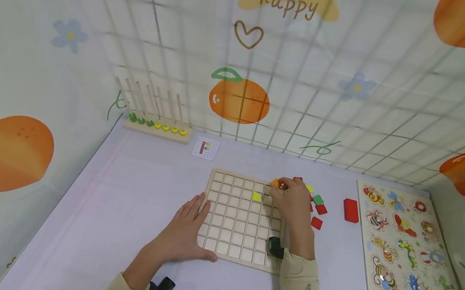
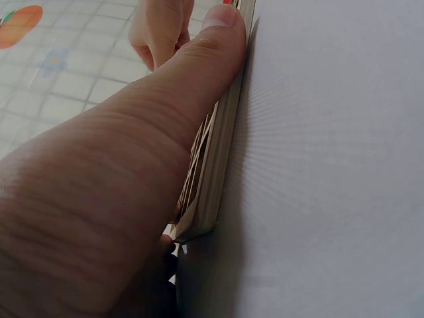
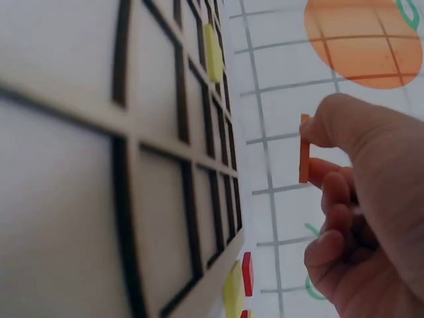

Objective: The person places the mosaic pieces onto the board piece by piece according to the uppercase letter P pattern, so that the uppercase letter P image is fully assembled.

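Observation:
A wooden grid board (image 1: 230, 220) lies on the table, divided into small square cells. One yellow tile (image 1: 257, 197) sits in a cell near its upper right. My right hand (image 1: 293, 202) pinches an orange tile (image 1: 275, 183) between thumb and finger, over the board's far right corner. In the right wrist view the orange tile (image 3: 305, 149) is held edge-on, apart from the board's surface. My left hand (image 1: 185, 231) rests at the board's left side, fingers spread along that edge and the thumb (image 2: 222, 26) against the near edge.
Loose red, yellow and green tiles (image 1: 318, 199) lie right of the board. Beyond them are a red block (image 1: 351, 210) and an insect puzzle board (image 1: 415, 252). A small pattern card (image 1: 205, 148) and a peg rack with beads (image 1: 158, 130) stand at the back.

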Action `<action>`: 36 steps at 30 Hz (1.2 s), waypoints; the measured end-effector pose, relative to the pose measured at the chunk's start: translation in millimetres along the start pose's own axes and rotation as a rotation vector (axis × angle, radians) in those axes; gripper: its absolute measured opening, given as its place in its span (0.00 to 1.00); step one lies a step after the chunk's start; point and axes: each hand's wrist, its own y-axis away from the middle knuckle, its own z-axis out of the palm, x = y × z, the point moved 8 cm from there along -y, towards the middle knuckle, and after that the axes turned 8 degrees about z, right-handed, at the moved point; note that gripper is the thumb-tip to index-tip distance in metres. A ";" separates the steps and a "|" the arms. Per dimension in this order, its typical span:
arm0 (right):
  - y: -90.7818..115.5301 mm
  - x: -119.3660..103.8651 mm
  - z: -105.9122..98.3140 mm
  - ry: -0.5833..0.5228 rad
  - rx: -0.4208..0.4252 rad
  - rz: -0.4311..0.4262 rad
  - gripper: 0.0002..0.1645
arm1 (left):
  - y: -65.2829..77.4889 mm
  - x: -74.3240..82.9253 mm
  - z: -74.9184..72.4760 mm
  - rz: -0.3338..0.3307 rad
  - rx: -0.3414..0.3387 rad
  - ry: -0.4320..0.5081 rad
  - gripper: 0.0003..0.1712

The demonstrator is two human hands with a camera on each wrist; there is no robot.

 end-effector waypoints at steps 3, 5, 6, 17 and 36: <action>1.0 -7.2 3.1 0.000 -0.027 -0.020 0.17 | -0.3 0.4 -0.2 0.001 -0.001 -0.004 0.83; 1.4 -12.4 7.4 0.009 -0.055 -0.040 0.17 | -0.4 0.4 -0.4 0.002 0.001 -0.009 0.83; 1.8 -14.7 9.9 0.025 -0.068 -0.053 0.17 | -0.4 0.3 -0.4 0.001 0.000 -0.011 0.83; 10.2 -43.7 31.3 0.052 -0.157 -0.229 0.11 | -1.4 0.5 -2.6 0.006 0.005 -0.011 0.83; 17.0 -51.3 55.1 0.171 -0.263 -0.244 0.13 | -0.4 0.4 -2.1 -0.001 0.003 -0.010 0.82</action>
